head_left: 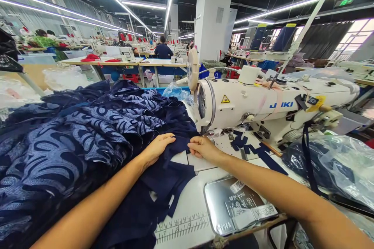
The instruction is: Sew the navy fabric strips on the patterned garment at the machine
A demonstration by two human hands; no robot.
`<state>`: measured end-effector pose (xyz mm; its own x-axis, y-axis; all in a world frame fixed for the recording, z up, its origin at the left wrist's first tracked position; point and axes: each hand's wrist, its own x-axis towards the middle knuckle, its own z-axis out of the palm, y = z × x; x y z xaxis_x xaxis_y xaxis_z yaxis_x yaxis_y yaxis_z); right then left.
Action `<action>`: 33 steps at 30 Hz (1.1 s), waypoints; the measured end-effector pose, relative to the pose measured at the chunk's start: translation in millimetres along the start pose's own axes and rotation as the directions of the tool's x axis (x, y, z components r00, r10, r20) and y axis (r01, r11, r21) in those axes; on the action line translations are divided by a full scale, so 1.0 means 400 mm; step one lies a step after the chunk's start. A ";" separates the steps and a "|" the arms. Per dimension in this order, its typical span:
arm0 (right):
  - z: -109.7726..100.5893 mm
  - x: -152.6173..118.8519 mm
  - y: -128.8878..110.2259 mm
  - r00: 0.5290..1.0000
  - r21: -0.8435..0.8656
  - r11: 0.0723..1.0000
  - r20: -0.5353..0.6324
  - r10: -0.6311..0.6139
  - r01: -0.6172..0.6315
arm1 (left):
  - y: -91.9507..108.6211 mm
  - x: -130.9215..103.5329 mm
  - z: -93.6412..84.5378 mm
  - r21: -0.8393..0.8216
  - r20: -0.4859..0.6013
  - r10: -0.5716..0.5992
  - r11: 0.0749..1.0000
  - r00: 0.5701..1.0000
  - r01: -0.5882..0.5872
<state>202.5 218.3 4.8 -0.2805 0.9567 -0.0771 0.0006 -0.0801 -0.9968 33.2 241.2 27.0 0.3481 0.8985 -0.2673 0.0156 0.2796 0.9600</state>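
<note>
Navy cloth [181, 145] lies just in front of the left end of the sewing machine [248, 99], between my two hands. My left hand [157, 148] pinches it, thumb and fingers together on the fabric; my right hand [204, 149] has its edge clamped between thumb and curled fingers, nearer the sewing machine. Patterned cloth [87, 136], dark with pale blue curves, is heaped to the left of the sewing machine. Small dark strips [241, 142] lie scattered beneath the sewing machine's arm. In front of the sewing machine, a shiny metal tray [214, 202] sits beside a ruler scale [181, 227]. Two thread cones [258, 38] stand behind the sewing machine.
</note>
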 end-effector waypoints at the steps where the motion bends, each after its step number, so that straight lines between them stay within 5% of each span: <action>1: -0.001 0.001 0.003 1.000 0.006 1.000 -0.003 -0.005 0.005 | 0.000 0.001 0.001 -0.004 -0.021 0.002 1.000 1.000 -0.002; 17: 0.001 -0.004 -0.002 0.999 0.003 1.000 -0.034 0.000 0.000 | -0.001 0.005 0.004 0.056 -0.023 0.037 0.998 0.999 -0.036; 26: 0.006 0.000 0.005 0.993 -0.023 1.000 -0.114 0.007 -0.009 | -0.003 -0.013 0.024 0.301 0.012 0.171 0.939 0.985 -0.167; 33: 0.004 0.004 0.009 0.996 -0.014 1.000 -0.089 0.014 -0.015 | -0.017 -0.012 0.042 0.301 -0.034 0.186 0.939 0.982 -0.168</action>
<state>200.6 219.1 1.0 -0.1937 0.9767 -0.0925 0.0187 -0.0905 -0.9957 47.3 229.4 23.2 0.3124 0.9460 -0.0863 0.2380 0.0100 0.9712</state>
